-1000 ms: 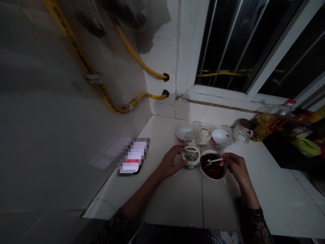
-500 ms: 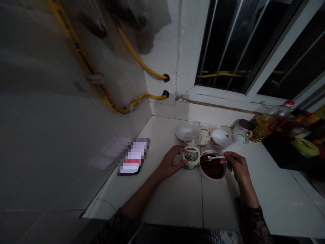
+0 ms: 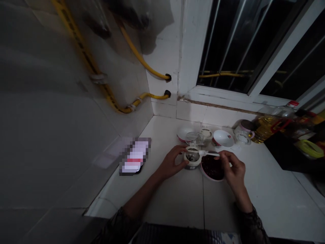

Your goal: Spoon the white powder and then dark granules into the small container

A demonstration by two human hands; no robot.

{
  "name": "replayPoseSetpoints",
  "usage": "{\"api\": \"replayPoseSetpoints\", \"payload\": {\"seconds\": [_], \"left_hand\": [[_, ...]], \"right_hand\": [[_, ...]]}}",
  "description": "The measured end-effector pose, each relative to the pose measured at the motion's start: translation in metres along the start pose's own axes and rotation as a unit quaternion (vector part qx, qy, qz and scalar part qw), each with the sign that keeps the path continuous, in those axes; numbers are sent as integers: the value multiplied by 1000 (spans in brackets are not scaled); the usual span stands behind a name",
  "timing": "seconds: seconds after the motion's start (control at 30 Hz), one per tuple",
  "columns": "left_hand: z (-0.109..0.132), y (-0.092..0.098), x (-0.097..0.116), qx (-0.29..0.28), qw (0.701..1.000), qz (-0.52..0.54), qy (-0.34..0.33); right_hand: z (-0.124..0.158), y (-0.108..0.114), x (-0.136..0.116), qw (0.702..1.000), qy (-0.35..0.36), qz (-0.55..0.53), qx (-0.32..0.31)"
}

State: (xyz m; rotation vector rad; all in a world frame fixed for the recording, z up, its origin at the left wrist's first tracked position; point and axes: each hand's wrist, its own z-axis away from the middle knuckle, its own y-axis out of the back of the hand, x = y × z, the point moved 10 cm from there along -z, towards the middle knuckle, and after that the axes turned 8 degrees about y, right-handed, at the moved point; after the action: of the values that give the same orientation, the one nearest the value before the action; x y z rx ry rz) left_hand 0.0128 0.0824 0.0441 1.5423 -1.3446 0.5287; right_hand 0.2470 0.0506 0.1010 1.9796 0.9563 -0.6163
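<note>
My left hand (image 3: pixel 174 162) grips a small seasoning jar (image 3: pixel 191 166) from its left side, thumb and fingers around the white rim. The jar's clear lid (image 3: pixel 195 138) is flipped up at the back, and a little dark-specked content shows inside. Pinched in my right hand (image 3: pixel 234 166) is a small white spoon (image 3: pixel 212 154). The spoon's head is at the jar's right rim, with its handle across the far part of a bowl (image 3: pixel 212 168) of dark red, chili-like sauce. That bowl stands right beside the jar, partly hidden by my right hand.
Behind are a white bowl (image 3: pixel 223 139), another bowl (image 3: pixel 183 132) and a second lidded jar (image 3: pixel 207 135). Further right stand an oil bottle (image 3: pixel 266 123) and a black box (image 3: pixel 281 152) with several containers. A phone (image 3: pixel 135 156) lies at the left, near the tiled wall.
My right hand has moved the spoon from over the sauce, left and away from me, to the jar's rim. My left hand still holds the jar in place.
</note>
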Motion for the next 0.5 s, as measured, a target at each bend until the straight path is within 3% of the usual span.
{"api": "replayPoseSetpoints", "payload": {"seconds": [0.1,0.23,0.5], "left_hand": [[0,0,-1,-1,1000,-2,3],[0,1,0,-1,1000,6,3],[0,1,4,-2,1000,7,0]], "right_hand": [[-6,15,25,999,-45,10,2],[-8,7,44,995,-68,30,-63],[-2,-13,45,988,-114,-7,-107]]}}
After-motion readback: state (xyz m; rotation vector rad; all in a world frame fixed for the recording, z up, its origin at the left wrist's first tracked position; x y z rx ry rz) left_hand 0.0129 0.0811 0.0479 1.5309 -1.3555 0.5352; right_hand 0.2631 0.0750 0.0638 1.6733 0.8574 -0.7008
